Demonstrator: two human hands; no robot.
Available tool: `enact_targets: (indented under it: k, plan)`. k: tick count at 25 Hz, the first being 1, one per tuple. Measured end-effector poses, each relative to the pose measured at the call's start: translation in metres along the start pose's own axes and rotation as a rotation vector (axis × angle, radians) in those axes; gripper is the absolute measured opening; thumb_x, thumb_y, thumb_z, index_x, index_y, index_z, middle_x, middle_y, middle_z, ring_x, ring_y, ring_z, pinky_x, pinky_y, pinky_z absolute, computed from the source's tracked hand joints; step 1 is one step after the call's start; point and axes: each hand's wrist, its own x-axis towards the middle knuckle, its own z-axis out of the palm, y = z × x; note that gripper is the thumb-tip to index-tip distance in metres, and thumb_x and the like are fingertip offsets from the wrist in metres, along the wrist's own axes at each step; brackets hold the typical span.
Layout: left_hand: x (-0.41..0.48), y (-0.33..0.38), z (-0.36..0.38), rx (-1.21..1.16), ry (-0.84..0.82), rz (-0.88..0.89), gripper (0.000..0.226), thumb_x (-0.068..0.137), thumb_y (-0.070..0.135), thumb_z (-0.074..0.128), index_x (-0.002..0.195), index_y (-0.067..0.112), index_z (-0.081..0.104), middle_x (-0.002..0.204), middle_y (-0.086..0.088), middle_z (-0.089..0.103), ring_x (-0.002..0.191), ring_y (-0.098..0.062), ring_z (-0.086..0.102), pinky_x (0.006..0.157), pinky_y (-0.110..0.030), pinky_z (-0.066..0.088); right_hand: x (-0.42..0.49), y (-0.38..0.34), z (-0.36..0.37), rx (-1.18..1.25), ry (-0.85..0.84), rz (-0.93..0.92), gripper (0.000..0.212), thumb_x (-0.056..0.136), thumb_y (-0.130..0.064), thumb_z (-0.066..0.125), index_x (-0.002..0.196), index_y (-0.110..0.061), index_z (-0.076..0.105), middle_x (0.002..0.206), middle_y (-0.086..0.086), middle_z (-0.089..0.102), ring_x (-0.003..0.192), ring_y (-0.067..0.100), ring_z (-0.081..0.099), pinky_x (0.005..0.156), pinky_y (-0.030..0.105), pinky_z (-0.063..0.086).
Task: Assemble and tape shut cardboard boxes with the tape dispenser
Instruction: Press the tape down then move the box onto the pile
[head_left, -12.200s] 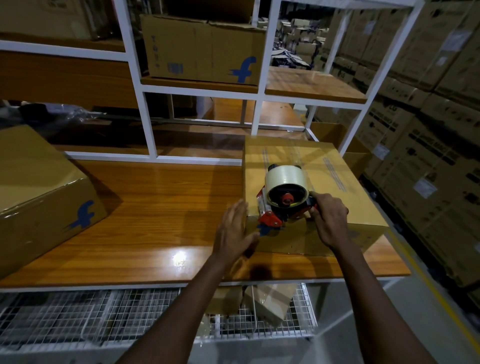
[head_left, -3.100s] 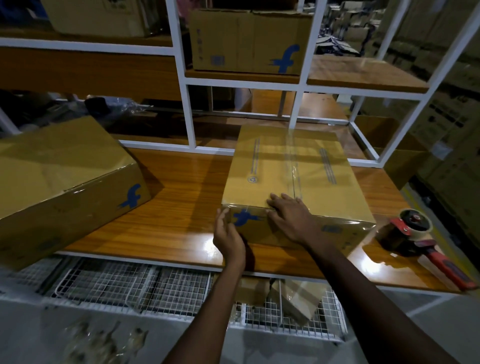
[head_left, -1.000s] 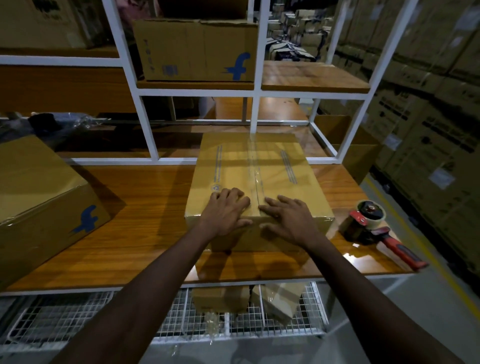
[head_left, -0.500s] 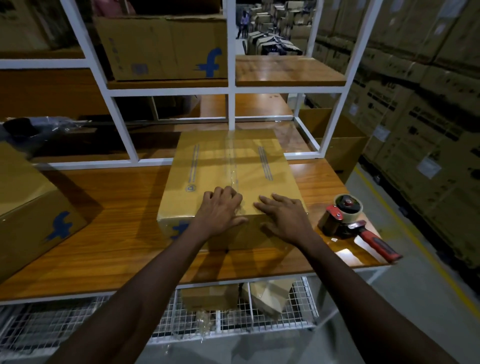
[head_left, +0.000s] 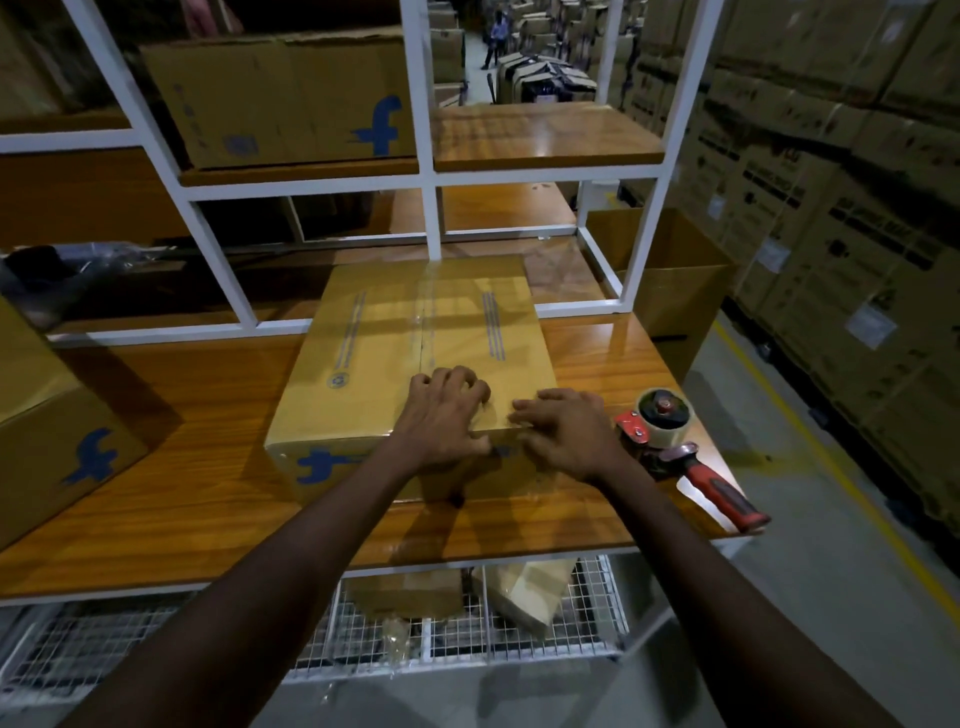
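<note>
Fingers (head_left: 545, 410) of the right hand (head_left: 566, 434) lie spread and those of the left hand (head_left: 441, 415) are bent. Both press the near top edge of the cardboard box (head_left: 363, 353) on the bench (head_left: 182, 467) (probably rubbing the clear tape (head_left: 425, 306) flat). The tape dispenser (head_left: 670, 431) lies just right of the box, within reach.
</note>
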Motion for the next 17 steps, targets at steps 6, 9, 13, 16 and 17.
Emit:
enact_targets:
  k: [6,9,13,16,17]
  plan:
    - [0.02,0.04,-0.004,-0.062,-0.027,-0.013,0.064,0.075,0.06,0.059,0.13,0.029,0.044,0.139,-0.002,0.039,0.126,-0.023,0.037,0.101,-0.045,0.029,-0.014,0.053,-0.022,0.185,0.158,0.108,0.047,0.082,-0.011,0.066,0.119,-0.039,0.065,0.129,-0.017,0.062,0.121,0.015,0.047,0.097,0.056,0.039]
    - [0.025,0.06,0.003,-0.06,0.0,-0.052,0.06,0.074,0.06,0.059,0.125,0.028,0.048,0.134,-0.002,0.043,0.122,-0.023,0.039,0.096,-0.043,0.032,-0.015,0.062,-0.024,0.142,0.073,0.045,0.047,0.083,-0.017,0.07,0.123,-0.042,0.062,0.135,-0.02,0.056,0.125,0.016,0.044,0.098,0.053,0.038]
    - [0.023,0.078,0.011,-0.061,0.096,-0.161,0.058,0.067,0.061,0.059,0.114,0.026,0.053,0.122,-0.001,0.049,0.112,-0.023,0.045,0.089,-0.041,0.034,-0.011,0.063,-0.018,0.047,0.021,-0.07,0.043,0.082,-0.031,0.073,0.122,-0.043,0.062,0.139,-0.02,0.053,0.125,0.018,0.044,0.094,0.049,0.04]
    - [0.022,0.081,0.014,-0.055,0.119,-0.181,0.058,0.07,0.061,0.061,0.115,0.027,0.052,0.123,0.0,0.048,0.112,-0.021,0.044,0.089,-0.038,0.032,-0.009,0.062,-0.013,0.067,0.054,-0.106,0.037,0.079,-0.037,0.074,0.116,-0.039,0.066,0.135,-0.02,0.056,0.123,0.015,0.045,0.093,0.047,0.039]
    - [0.021,0.08,0.014,-0.062,0.113,-0.179,0.058,0.07,0.061,0.062,0.116,0.027,0.052,0.125,0.001,0.047,0.113,-0.02,0.044,0.089,-0.037,0.031,-0.007,0.06,-0.012,0.08,0.071,-0.098,0.036,0.078,-0.038,0.075,0.113,-0.038,0.067,0.132,-0.02,0.058,0.122,0.014,0.045,0.093,0.046,0.038]
